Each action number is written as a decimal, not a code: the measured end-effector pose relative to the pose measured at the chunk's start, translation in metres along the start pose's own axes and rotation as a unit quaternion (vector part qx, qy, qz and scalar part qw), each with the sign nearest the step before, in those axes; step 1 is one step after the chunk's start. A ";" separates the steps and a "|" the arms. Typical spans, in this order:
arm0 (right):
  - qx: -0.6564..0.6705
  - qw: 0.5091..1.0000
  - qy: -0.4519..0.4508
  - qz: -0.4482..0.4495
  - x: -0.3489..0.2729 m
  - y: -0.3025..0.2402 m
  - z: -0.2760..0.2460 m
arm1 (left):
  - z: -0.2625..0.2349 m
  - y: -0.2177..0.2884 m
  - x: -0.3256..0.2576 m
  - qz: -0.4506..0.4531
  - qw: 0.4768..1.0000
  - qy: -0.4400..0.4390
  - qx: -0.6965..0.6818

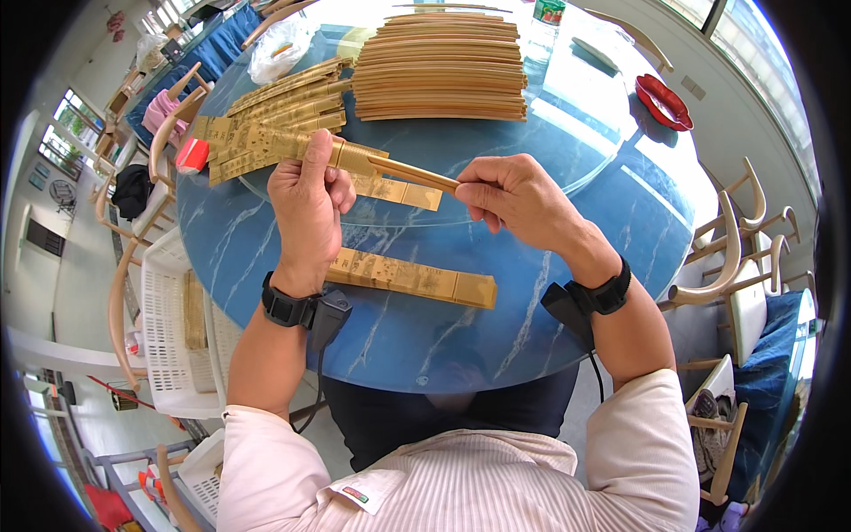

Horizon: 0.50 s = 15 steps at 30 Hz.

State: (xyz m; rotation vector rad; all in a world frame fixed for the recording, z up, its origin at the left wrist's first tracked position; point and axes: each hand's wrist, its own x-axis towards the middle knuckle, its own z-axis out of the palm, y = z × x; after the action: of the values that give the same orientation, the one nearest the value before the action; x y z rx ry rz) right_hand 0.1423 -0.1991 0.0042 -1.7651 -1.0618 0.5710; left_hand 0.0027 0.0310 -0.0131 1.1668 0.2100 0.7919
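My left hand (304, 213) pinches a long gold-brown paper sleeve (359, 159), thumb on top. In my right hand (521, 199) is a pair of wooden chopsticks (417, 174), whose far ends meet the sleeve's open end; how deep they sit inside is hidden. Beneath them another paper strip (409, 193) lies on the glass turntable. A gold sleeve (417, 277) rests flat nearer to me, partly behind my left wrist. Behind my left hand spreads a fanned pile of sleeves (288, 105). A large stack of chopsticks (441, 71) lies at the far middle.
The round table (443, 346) has a blue marbled top. On it are a red dish (663, 102), a clear plastic bag (282, 49), a bottle (542, 27) and a red box (192, 156). A white basket (173, 355) stands at the left; wooden chairs (729, 257) surround the table.
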 end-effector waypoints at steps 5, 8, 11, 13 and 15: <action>-0.004 1.000 0.000 0.014 0.000 -0.005 0.000 | 0.009 -0.006 -0.006 -0.015 1.000 0.007 -0.011; 0.018 1.000 -0.002 0.013 0.001 -0.002 0.003 | 0.017 -0.005 -0.014 -0.018 1.000 -0.014 -0.001; 0.058 0.997 -0.013 0.039 -0.003 -0.012 0.011 | 0.018 -0.010 -0.022 -0.018 0.999 -0.043 0.025; 0.077 0.996 -0.017 0.031 -0.004 -0.011 0.016 | 0.024 -0.011 -0.029 -0.031 0.998 -0.051 0.030; 0.080 0.996 -0.020 0.027 -0.006 -0.012 0.018 | 0.026 -0.013 -0.032 -0.036 0.997 -0.061 0.036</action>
State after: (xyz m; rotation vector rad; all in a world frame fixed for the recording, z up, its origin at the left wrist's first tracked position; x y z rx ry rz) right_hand 0.1211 -0.1933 0.0067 -1.6523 -0.9708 0.7080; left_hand -0.0004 -0.0108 -0.0218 1.2639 0.1802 0.6518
